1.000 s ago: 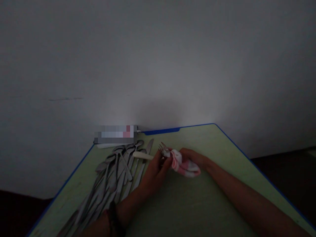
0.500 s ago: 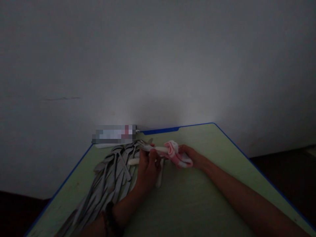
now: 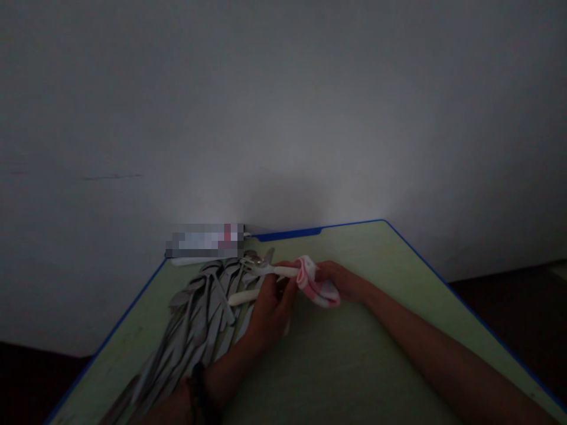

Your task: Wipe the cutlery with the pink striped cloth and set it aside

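A fork with a white handle (image 3: 283,271) lies level above the table, its metal tines pointing left. My left hand (image 3: 270,313) is closed about the fork's handle, with the thumb close to the cloth. The pink-and-white cloth (image 3: 316,286) wraps the handle's right end, and my right hand (image 3: 341,280) grips it from the right. A second white handle (image 3: 243,297) sticks out to the left of my left hand; whether it is held or only lies beneath is unclear. Beside that hand spreads a pile of metal spoons and other cutlery (image 3: 190,330).
The green tabletop (image 3: 376,354) has a blue edge and stands against a pale wall (image 3: 283,118). A blurred-out flat object (image 3: 204,241) rests at the back left corner. Part of another white handle (image 3: 287,326) shows behind my left wrist.
My left hand has shifted slightly right along the fork, toward the cloth. The cloth has moved a little left, and the second white handle has tilted.
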Motion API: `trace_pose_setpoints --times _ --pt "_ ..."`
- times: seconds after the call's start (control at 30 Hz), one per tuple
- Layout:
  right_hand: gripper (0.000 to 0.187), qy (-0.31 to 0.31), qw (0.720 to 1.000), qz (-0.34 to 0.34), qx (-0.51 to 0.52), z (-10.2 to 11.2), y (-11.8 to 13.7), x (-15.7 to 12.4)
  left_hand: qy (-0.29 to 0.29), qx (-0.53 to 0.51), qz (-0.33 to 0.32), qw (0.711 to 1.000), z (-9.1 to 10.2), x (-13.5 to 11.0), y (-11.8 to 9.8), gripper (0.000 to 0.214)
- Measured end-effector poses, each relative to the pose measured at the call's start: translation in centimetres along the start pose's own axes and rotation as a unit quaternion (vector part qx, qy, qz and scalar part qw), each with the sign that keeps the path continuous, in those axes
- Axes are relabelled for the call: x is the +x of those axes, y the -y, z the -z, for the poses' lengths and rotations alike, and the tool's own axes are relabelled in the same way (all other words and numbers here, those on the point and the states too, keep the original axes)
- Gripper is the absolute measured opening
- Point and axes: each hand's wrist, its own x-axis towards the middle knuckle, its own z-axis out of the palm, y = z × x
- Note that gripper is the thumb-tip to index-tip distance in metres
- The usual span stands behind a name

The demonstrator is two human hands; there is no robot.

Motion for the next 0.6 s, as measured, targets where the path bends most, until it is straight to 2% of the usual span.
trace_pose_setpoints --times 0.1,0.2,0.37,0.47,0.53,0.6 --pt "0.016 0.003 1.0 0.025 -0.005 0.1 -0.3 0.1 -0.003 -0.002 0.002 1.0 0.0 0.0 0.2 0.021" --pt "0.024 -0.002 0.999 0.045 0.024 0.1 -0.9 0.3 -0.032 0.009 0.013 0.999 0.0 0.0 0.3 0.022" --pt "0.028 -0.054 0.988 0.038 0.137 -0.3 -0.9 0.7 -0.065 -0.001 0.02 0.998 0.0 0.0 0.0 0.024" --pt "0.019 -0.105 0.952 0.045 0.283 -0.4 -0.1 0.8 -0.032 -0.021 0.015 0.999 -0.1 -0.2 0.0 0.022" --pt "0.018 -0.113 0.927 0.048 0.356 -0.3 0.4 0.7 0.008 -0.027 -0.01 1.0 -0.1 -0.3 0.2 0.021" --pt "0.023 -0.107 0.915 0.043 0.386 -0.1 0.8 0.6 0.049 -0.017 -0.026 0.998 -0.1 -0.4 0.5 0.021"
